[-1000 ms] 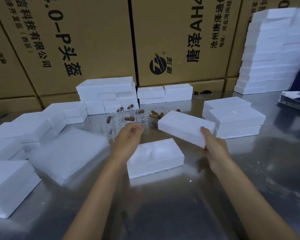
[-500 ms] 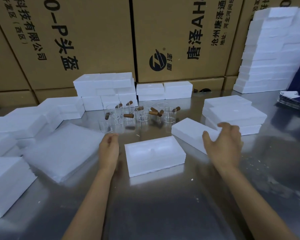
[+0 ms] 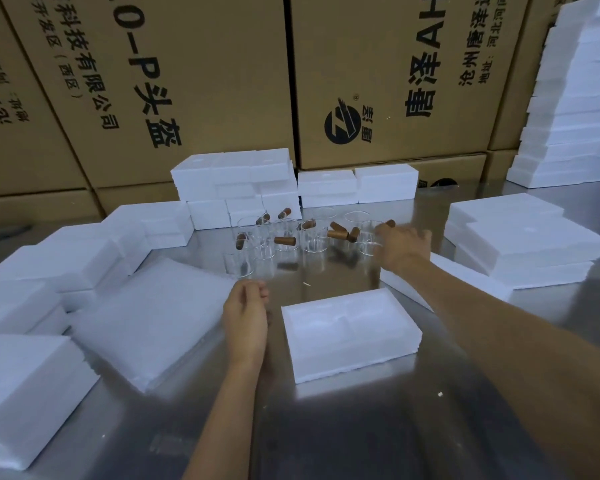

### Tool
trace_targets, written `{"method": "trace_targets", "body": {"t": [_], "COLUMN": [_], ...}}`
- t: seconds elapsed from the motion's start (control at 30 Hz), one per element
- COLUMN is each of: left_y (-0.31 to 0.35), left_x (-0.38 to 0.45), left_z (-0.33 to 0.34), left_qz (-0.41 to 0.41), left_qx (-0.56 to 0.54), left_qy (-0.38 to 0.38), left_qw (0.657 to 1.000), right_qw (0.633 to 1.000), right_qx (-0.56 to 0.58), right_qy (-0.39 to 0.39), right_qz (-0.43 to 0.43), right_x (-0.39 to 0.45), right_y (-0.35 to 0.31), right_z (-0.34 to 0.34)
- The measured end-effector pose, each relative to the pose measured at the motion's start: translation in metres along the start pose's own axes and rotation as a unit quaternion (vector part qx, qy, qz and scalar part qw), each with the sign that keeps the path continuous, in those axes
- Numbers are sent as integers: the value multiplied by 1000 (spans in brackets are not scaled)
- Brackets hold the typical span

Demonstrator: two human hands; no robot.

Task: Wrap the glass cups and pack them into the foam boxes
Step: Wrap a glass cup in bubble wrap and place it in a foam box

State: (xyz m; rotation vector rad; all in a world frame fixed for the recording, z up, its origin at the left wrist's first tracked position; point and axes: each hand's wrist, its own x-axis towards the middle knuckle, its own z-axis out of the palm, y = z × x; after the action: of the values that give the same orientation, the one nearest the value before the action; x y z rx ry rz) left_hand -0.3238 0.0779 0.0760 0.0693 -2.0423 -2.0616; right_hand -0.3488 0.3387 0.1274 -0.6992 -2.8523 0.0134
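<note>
My right hand [image 3: 403, 249] reaches far into the cluster of clear glass cups with brown wooden handles [image 3: 312, 239], fingers spread around the rightmost, not clamped. My left hand [image 3: 246, 325], loosely curled and empty, waits beside the open white foam box [image 3: 350, 336]. A careless sweep could topple neighbouring cups.

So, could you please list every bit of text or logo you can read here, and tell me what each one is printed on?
"0-P头盔", rotated, on the left cardboard box.
"有限公司" and "(西区)", rotated, on the same box.
"唐泽 AH", cut off at the top, on the middle cardboard box.
Round black logo on the middle box; the characters beside it are too blurred to read.
"沧州唐泽" and "地址:", small print there, partly legible.
The foam boxes carry no text.
</note>
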Motion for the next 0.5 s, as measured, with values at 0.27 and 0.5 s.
{"method": "trace_targets", "body": {"t": [0.27,0.5], "left_y": [6,28], "left_x": [-1,-17], "left_z": [-2,-2], "left_qz": [-1,107], "left_qx": [-18,12], "left_qy": [7,-27], "left_qw": [1000,994], "right_qw": [987,919], "right_qx": [94,319], "right_qy": [120,176], "right_qz": [-43,-153], "right_x": [-15,-79], "right_y": [-10,-33], "right_z": [-11,-52]}}
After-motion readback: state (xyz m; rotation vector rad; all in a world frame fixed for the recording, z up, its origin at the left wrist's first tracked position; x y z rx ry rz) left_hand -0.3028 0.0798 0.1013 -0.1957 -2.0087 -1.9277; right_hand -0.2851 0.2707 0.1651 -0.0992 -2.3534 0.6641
